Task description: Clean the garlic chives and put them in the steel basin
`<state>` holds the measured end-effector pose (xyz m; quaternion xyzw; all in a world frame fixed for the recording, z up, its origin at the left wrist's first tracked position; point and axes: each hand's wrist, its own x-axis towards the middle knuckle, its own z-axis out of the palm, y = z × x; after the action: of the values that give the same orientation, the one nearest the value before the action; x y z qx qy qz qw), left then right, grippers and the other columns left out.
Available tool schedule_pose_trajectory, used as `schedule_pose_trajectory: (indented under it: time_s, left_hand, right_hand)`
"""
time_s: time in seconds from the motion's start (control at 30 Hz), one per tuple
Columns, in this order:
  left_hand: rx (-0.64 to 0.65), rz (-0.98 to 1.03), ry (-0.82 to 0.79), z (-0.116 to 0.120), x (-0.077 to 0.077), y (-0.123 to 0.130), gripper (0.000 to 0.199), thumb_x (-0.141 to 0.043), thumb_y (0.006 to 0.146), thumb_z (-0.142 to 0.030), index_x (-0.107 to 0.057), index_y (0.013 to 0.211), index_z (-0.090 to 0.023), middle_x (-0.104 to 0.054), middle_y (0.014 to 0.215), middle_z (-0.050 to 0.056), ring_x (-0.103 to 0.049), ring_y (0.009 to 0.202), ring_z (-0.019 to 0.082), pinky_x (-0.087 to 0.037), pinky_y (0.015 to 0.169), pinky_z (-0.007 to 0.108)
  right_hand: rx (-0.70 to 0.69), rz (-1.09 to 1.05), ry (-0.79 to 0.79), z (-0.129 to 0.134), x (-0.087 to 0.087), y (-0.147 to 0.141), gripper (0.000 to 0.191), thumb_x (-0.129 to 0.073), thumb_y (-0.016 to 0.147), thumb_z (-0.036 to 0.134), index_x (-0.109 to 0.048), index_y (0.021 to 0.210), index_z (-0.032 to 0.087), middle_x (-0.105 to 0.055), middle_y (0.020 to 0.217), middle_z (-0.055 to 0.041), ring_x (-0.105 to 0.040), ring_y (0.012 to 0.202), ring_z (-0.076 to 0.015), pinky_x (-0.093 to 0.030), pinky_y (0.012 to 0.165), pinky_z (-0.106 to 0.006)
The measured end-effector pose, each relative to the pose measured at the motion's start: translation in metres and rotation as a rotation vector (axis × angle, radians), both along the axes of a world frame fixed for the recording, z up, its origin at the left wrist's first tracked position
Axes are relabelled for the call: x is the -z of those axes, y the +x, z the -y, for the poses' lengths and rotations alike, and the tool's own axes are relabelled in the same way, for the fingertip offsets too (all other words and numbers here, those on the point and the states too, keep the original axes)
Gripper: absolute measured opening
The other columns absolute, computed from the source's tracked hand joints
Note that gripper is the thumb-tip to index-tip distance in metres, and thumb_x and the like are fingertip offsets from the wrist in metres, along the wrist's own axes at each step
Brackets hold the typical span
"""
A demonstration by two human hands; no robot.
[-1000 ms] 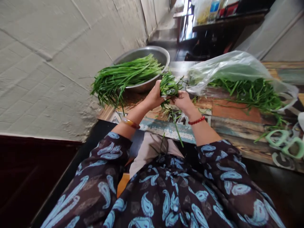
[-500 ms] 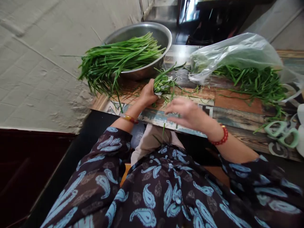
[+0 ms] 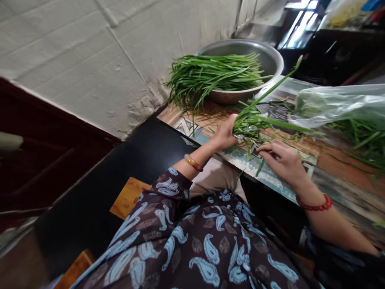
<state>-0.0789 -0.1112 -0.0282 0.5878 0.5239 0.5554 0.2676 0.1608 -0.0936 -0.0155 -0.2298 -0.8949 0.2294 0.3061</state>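
My left hand (image 3: 227, 133) is wrapped around a bunch of greens (image 3: 249, 122) over the tabletop (image 3: 335, 160), its fingers mostly hidden behind the stems. My right hand (image 3: 282, 162) has its fingertips drawn together just beside; whether they pinch a strand I cannot tell. Beyond, longer greens (image 3: 219, 72) partly hide a metal bowl (image 3: 270, 62); the frame's right edge cuts off a plastic bag (image 3: 343, 102).

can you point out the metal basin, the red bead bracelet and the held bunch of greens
metal basin (image 3: 270, 60): head view, on its bare inner wall
red bead bracelet (image 3: 315, 208): head view, on its front beads
held bunch of greens (image 3: 247, 125): head view, on its leafy middle
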Motion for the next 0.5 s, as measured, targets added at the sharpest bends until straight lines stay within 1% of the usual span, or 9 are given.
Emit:
schedule_pose_trajectory:
  time_s: [0.07,0.1,0.17,0.27,0.33,0.37,0.4,0.43,0.5]
  left_hand:
    - [0.004,-0.008,0.011,0.009,0.008,0.001,0.045,-0.076,0.057,0.001,-0.061,0.093,-0.019,-0.062,0.087,0.002,-0.061,0.086,0.023,-0.047,0.085,0.034]
    - [0.002,-0.024,0.005,0.012,0.011,0.001,0.045,-0.075,0.058,-0.001,-0.060,0.096,-0.019,-0.063,0.090,0.003,-0.062,0.089,0.024,-0.047,0.086,0.033]
    - [0.001,-0.087,-0.015,0.017,0.016,0.001,0.045,-0.073,0.062,-0.005,-0.058,0.103,-0.017,-0.063,0.096,0.004,-0.062,0.092,0.023,-0.048,0.086,0.033]
    - [0.021,-0.181,-0.030,0.024,0.018,-0.002,0.044,-0.070,0.070,-0.012,-0.054,0.111,-0.015,-0.064,0.101,0.005,-0.063,0.096,0.022,-0.050,0.087,0.033]
    - [0.029,-0.192,-0.008,0.033,0.016,-0.006,0.045,-0.070,0.072,-0.016,-0.052,0.113,-0.014,-0.064,0.103,0.006,-0.063,0.099,0.022,-0.051,0.089,0.033]
    - [0.024,-0.187,0.010,0.040,0.014,-0.010,0.046,-0.070,0.072,-0.016,-0.052,0.114,-0.014,-0.065,0.106,0.007,-0.063,0.101,0.023,-0.052,0.090,0.034]
    - [0.008,-0.177,0.032,0.048,0.013,-0.014,0.047,-0.070,0.072,-0.016,-0.052,0.115,-0.014,-0.065,0.108,0.008,-0.064,0.102,0.023,-0.052,0.092,0.035]
    - [-0.015,-0.167,0.054,0.058,0.012,-0.018,0.048,-0.070,0.071,-0.016,-0.051,0.116,-0.014,-0.065,0.110,0.009,-0.064,0.104,0.024,-0.053,0.093,0.036]
    - [-0.068,-0.145,0.084,0.079,0.012,-0.027,0.050,-0.069,0.070,-0.015,-0.052,0.117,-0.016,-0.065,0.110,0.008,-0.064,0.104,0.024,-0.054,0.094,0.038]
  right_hand:
    - [-0.229,0.138,0.085,0.017,0.003,-0.003,0.030,-0.064,0.093,0.032,-0.069,0.122,0.028,-0.071,0.121,-0.0118,-0.065,0.112,-0.0265,-0.053,0.095,-0.044]
    - [-0.325,0.227,0.162,0.027,0.007,-0.005,0.035,-0.065,0.092,0.030,-0.067,0.127,0.030,-0.067,0.133,-0.0112,-0.061,0.121,-0.0278,-0.050,0.100,-0.046]
    - [-0.392,0.384,0.309,0.044,0.015,-0.011,0.031,-0.062,0.093,0.022,-0.070,0.122,0.030,-0.062,0.143,-0.0059,-0.055,0.129,-0.0291,-0.047,0.104,-0.049]
    - [-0.386,0.465,0.402,0.052,0.024,-0.018,0.022,-0.055,0.096,0.015,-0.074,0.103,0.025,-0.068,0.136,-0.0018,-0.058,0.125,-0.0267,-0.048,0.101,-0.045]
    - [-0.406,0.407,0.349,0.048,0.025,-0.020,0.022,-0.052,0.099,0.018,-0.073,0.100,0.024,-0.073,0.125,-0.0021,-0.062,0.116,-0.0235,-0.050,0.098,-0.041]
    - [-0.373,0.345,0.290,0.045,0.023,-0.022,0.023,-0.050,0.100,0.020,-0.073,0.100,0.024,-0.076,0.118,-0.0032,-0.065,0.109,-0.0221,-0.052,0.095,-0.039]
    - [-0.294,0.278,0.210,0.041,0.022,-0.024,0.025,-0.048,0.101,0.024,-0.072,0.103,0.024,-0.078,0.110,-0.0044,-0.068,0.100,-0.0209,-0.054,0.090,-0.037]
    - [-0.181,0.216,0.110,0.037,0.020,-0.027,0.027,-0.045,0.102,0.027,-0.071,0.106,0.023,-0.078,0.099,-0.0051,-0.070,0.089,-0.0199,-0.056,0.083,-0.035]
    - [0.064,0.145,-0.099,0.031,0.018,-0.040,0.032,-0.042,0.102,0.035,-0.071,0.107,0.022,-0.075,0.077,-0.0040,-0.067,0.065,-0.0181,-0.055,0.066,-0.031]
